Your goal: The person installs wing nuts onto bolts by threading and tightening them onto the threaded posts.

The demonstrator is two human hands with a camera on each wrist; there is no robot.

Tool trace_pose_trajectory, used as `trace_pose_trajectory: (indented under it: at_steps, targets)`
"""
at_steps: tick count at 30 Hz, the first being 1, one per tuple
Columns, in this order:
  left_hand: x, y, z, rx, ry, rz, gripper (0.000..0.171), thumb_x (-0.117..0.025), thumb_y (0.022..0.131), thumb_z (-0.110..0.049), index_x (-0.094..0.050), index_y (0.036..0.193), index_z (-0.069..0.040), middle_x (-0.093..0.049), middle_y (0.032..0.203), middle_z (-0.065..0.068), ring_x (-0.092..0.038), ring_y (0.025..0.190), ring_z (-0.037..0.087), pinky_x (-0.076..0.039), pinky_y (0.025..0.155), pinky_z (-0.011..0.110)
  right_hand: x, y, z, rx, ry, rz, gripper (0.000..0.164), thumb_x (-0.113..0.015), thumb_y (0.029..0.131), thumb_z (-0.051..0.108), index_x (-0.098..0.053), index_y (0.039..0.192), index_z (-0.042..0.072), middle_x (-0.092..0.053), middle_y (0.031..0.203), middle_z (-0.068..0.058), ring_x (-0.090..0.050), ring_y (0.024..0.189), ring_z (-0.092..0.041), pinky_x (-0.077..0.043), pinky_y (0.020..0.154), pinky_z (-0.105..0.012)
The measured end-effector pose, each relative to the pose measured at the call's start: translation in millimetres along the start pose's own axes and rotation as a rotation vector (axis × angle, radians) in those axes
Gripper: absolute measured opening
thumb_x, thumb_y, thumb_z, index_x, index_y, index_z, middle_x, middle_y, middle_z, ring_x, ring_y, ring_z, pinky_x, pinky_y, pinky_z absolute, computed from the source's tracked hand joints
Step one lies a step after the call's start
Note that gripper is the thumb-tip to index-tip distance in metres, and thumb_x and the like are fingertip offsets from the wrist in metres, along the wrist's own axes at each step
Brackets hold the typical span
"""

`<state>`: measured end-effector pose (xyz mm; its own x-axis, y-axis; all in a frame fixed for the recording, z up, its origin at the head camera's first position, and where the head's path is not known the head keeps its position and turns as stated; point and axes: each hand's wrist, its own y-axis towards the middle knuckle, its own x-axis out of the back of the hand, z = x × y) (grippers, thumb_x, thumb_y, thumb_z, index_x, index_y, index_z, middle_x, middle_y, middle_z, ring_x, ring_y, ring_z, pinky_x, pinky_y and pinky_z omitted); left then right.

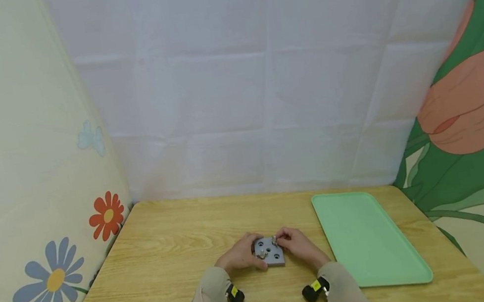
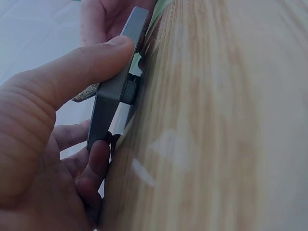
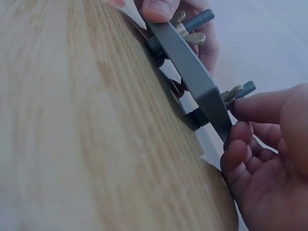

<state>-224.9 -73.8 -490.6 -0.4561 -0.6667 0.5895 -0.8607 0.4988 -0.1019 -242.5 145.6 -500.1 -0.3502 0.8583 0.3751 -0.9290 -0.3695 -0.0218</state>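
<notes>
A grey metal plate (image 1: 274, 259) with several holes is held a little above the wooden table, tilted in both wrist views. My left hand (image 1: 238, 255) grips its left side, thumb along the near edge and fingers beneath. Two bolts pass through the plate, their dark heads on the underside. One bolt (image 3: 202, 19) carries a brass-coloured wing nut (image 3: 194, 37) beside my left thumb. At the far right corner, my right hand (image 1: 302, 247) pinches a second wing nut (image 3: 233, 93) on the other bolt (image 3: 247, 88). Its lower fingers curl by the plate's edge.
A light green tray (image 1: 368, 236) lies on the right of the wooden table (image 1: 172, 248). A white cloth (image 1: 226, 93) hangs behind the table, with flower-printed cloths at both sides. Something small and shiny shows at the front edge, left of my left sleeve.
</notes>
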Motion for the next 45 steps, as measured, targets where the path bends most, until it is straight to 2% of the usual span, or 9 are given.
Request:
trace_pose_trajectory:
  at_steps: [5, 8, 13, 16, 21, 28, 37, 41, 45]
  targets:
    - [-1.2, 1.6, 1.5, 0.023, -0.025, -0.005, 0.08, -0.085, 0.069, -0.027, -0.045, 0.136, -0.01, -0.047, 0.117, -0.002, -0.047, 0.1, 0.014, -0.038, 0.092, 0.036, 0, -1, 0, 0.012, -0.009, 0.006, 0.01, -0.056, 0.092, 0.004, -0.063, 0.099, 0.001, -0.061, 0.092, -0.005, -0.052, 0.078, -0.015, -0.044, 0.066, -0.027]
    - [-1.7, 2.5, 2.9, 0.022, -0.034, -0.002, 0.08, -0.085, 0.069, -0.027, -0.045, 0.136, -0.009, -0.047, 0.117, -0.002, -0.047, 0.101, 0.015, -0.038, 0.092, 0.037, 0, -1, 0, 0.014, -0.02, 0.007, 0.01, -0.059, 0.091, 0.004, -0.063, 0.1, 0.002, -0.06, 0.089, -0.004, -0.051, 0.076, -0.014, -0.044, 0.065, -0.027]
    - [-1.7, 2.9, 4.6, 0.006, -0.019, -0.004, 0.08, -0.085, 0.069, -0.028, -0.045, 0.135, -0.009, -0.047, 0.115, -0.003, -0.048, 0.1, 0.014, -0.039, 0.09, 0.036, 0, 0, -2, 0.053, -0.066, -0.009, 0.024, -0.064, 0.09, 0.011, -0.061, 0.112, 0.004, -0.053, 0.078, -0.002, -0.048, 0.068, -0.014, -0.04, 0.06, -0.025]
    - [-1.9, 3.0, 5.3, 0.001, -0.012, -0.006, 0.079, -0.085, 0.069, -0.028, -0.045, 0.135, -0.009, -0.047, 0.115, -0.003, -0.048, 0.098, 0.014, -0.039, 0.089, 0.035, -1, 2, -5, 0.079, -0.097, -0.005, 0.028, -0.064, 0.09, 0.013, -0.061, 0.117, 0.005, -0.052, 0.078, -0.001, -0.047, 0.067, -0.014, -0.04, 0.06, -0.025]
    - [-2.6, 3.0, 5.7, 0.001, -0.004, -0.007, 0.079, -0.085, 0.069, -0.028, -0.046, 0.135, -0.009, -0.047, 0.114, -0.003, -0.048, 0.098, 0.013, -0.039, 0.089, 0.034, -1, 2, -6, 0.081, -0.142, 0.003, 0.024, -0.065, 0.09, 0.014, -0.064, 0.113, 0.006, -0.054, 0.078, 0.0, -0.048, 0.07, -0.014, -0.04, 0.062, -0.026]
    - [-1.7, 3.1, 5.3, 0.001, -0.003, -0.004, 0.079, -0.084, 0.07, -0.029, -0.045, 0.136, -0.009, -0.046, 0.117, -0.002, -0.047, 0.099, 0.013, -0.039, 0.09, 0.034, -2, 2, -2, 0.044, -0.152, -0.024, 0.011, -0.068, 0.087, 0.012, -0.062, 0.094, 0.007, -0.053, 0.077, 0.0, -0.048, 0.07, -0.014, -0.04, 0.062, -0.026]
    - [0.2, 3.5, 4.8, -0.011, 0.017, -0.006, 0.079, -0.084, 0.07, -0.03, -0.044, 0.136, -0.009, -0.046, 0.119, 0.0, -0.048, 0.099, 0.014, -0.04, 0.088, 0.034, -4, 0, 3, 0.043, -0.18, -0.039, 0.015, -0.071, 0.083, 0.016, -0.059, 0.086, 0.008, -0.053, 0.073, -0.001, -0.048, 0.065, -0.014, -0.039, 0.056, -0.026]
    - [-0.3, 3.3, 4.3, -0.009, 0.015, -0.004, 0.079, -0.084, 0.07, -0.029, -0.044, 0.136, -0.009, -0.046, 0.117, -0.001, -0.047, 0.099, 0.014, -0.039, 0.089, 0.034, -1, -1, 2, 0.06, -0.107, -0.019, 0.007, -0.061, 0.081, 0.003, -0.06, 0.088, 0.005, -0.054, 0.077, -0.003, -0.048, 0.068, -0.015, -0.04, 0.058, -0.027]
    - [-1.5, 3.0, 3.8, -0.006, 0.007, -0.007, 0.078, -0.085, 0.07, -0.027, -0.045, 0.135, -0.009, -0.046, 0.115, -0.002, -0.047, 0.098, 0.014, -0.039, 0.089, 0.034, 2, -3, 5, 0.022, 0.022, 0.011, 0.017, -0.047, 0.082, -0.005, -0.06, 0.092, -0.002, -0.054, 0.081, -0.006, -0.048, 0.071, -0.016, -0.04, 0.061, -0.026]
